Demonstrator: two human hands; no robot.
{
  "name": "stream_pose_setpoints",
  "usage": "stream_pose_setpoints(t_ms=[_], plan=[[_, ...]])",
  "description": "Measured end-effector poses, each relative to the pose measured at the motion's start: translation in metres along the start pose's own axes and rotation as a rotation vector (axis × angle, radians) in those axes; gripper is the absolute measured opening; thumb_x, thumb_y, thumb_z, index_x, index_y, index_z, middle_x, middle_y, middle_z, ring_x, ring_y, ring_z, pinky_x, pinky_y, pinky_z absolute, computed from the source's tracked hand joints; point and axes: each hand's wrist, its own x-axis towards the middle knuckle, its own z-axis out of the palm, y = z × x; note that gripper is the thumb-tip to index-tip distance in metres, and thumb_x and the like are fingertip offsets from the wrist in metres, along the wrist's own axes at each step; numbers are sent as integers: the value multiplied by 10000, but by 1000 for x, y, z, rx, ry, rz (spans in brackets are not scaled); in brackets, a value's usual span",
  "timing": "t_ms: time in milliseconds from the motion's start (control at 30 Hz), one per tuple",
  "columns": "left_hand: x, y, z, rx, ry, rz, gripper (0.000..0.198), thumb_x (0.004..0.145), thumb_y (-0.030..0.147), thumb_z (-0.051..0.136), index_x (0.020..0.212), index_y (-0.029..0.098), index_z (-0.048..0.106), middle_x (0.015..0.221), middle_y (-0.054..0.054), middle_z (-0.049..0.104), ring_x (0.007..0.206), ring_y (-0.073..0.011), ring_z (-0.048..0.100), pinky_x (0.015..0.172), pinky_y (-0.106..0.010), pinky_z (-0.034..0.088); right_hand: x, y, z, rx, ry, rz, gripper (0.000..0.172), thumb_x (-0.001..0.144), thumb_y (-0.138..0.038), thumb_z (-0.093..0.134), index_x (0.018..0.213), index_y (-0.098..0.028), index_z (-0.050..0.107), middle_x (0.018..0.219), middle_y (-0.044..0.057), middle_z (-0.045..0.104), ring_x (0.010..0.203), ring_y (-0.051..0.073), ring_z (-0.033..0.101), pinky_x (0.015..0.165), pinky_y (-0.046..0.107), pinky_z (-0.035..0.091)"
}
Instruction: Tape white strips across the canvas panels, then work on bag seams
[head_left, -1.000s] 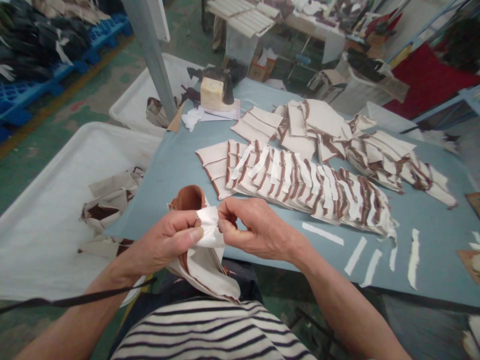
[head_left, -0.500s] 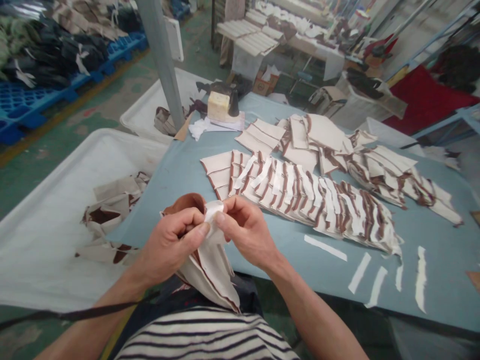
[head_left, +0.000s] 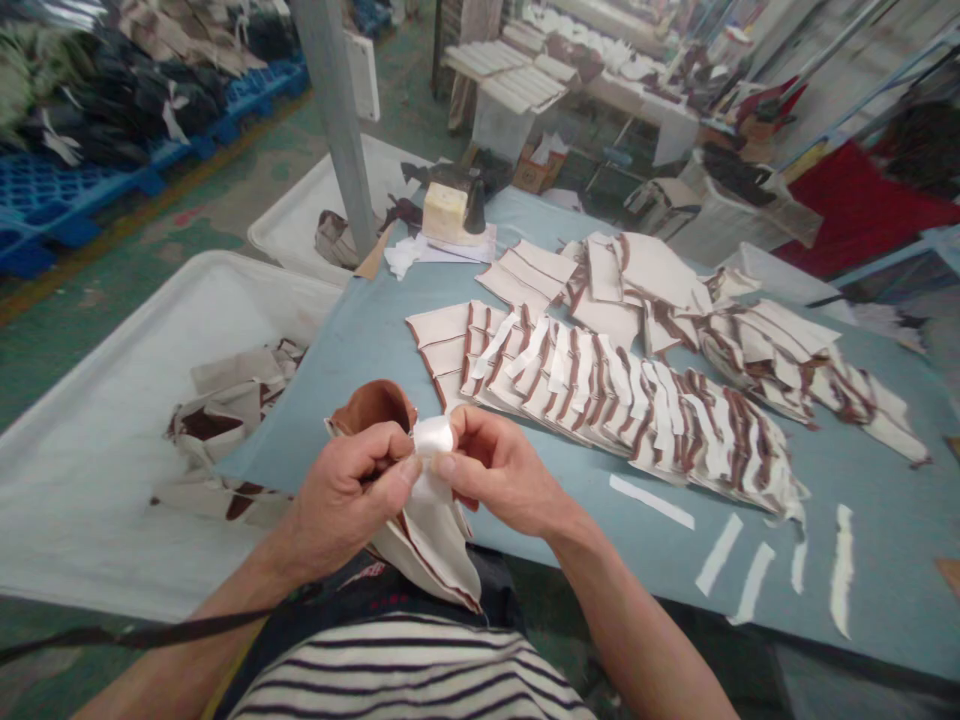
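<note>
My left hand [head_left: 356, 490] is closed on a cream fabric piece [head_left: 427, 560] with brown edging and a curled brown inside, held in front of my body. A short white strip [head_left: 433, 436] is pinched at the piece's upper edge. My right hand [head_left: 499, 470] is closed on the strip's right end, thumb and index finger pressed together. The left fingertips also touch the strip. The lower part of the fabric piece hangs down over my lap.
On the blue-grey table [head_left: 360, 340] lies an overlapping row of cream pieces [head_left: 600, 390] topped with white strips. Loose white strips [head_left: 720, 555] lie near its front edge. Behind is a heap of cream pieces [head_left: 637, 280]. A white bin [head_left: 97, 430] with similar pieces stands left, beside a metal post [head_left: 337, 130].
The white strip between my hands now shows as a wider, folded band at the fabric's edge. Both hands have shifted very slightly, and the whole view has moved a little.
</note>
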Motion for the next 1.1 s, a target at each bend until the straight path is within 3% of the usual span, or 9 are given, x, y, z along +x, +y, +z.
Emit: stream_pose_setpoints(t_ms=[133,233,367,467,600,833,1000,1100], plan=[[-4,0,-6,-15,-69,54,274,872,286,544,613,243,465,518,92,411,450,-92,390,434,-206,313,-6,-7,-15,-113,-120,46,497,792,-476,921,710,-230,497,565,-100,490,507,62,387,482,191,304],[-8,-1,-8,-30,-29,60,289,884,282,547,616,244,446,536,91,397,465,-89,381,433,-200,307,-8,-13,-33,-143,-165,48,538,855,-576,871,707,-246,472,529,-92,493,464,75,397,458,209,312],[-10,-6,-6,-32,26,58,283,927,283,572,652,230,526,566,88,449,476,-88,419,441,-194,338,-5,-6,-46,-283,58,-119,588,930,-765,715,763,-213,604,659,-13,632,569,117,522,560,254,427],[-8,-8,-3,-26,36,62,280,946,279,581,672,221,574,565,84,505,471,-90,466,450,-197,358,-7,9,-33,-387,152,-193,549,985,-723,663,898,-189,757,859,50,751,798,176,654,740,296,498],[-5,-7,1,-14,56,57,283,944,277,585,668,219,589,553,80,526,455,-93,486,452,-203,372,-10,27,2,-169,235,-261,462,929,-660,753,1026,-210,788,988,49,793,918,211,693,878,330,524],[-3,-10,3,-10,52,25,292,953,317,603,679,215,610,566,59,546,509,-122,529,511,-232,412,4,36,38,196,442,-195,378,868,-554,846,887,-195,729,816,-3,719,718,136,594,738,272,510],[-8,-34,-2,-205,1,-118,287,1043,461,535,911,220,617,719,43,572,592,-141,492,561,-254,413,15,49,36,335,557,-235,472,866,-649,838,837,-208,672,738,-21,678,659,123,553,652,246,481],[-13,-49,-9,-296,-31,-169,262,1003,415,529,819,230,528,772,31,532,666,-148,440,588,-256,378,19,61,28,287,626,-231,526,858,-704,818,787,-216,635,619,-53,585,557,104,465,554,233,414]])
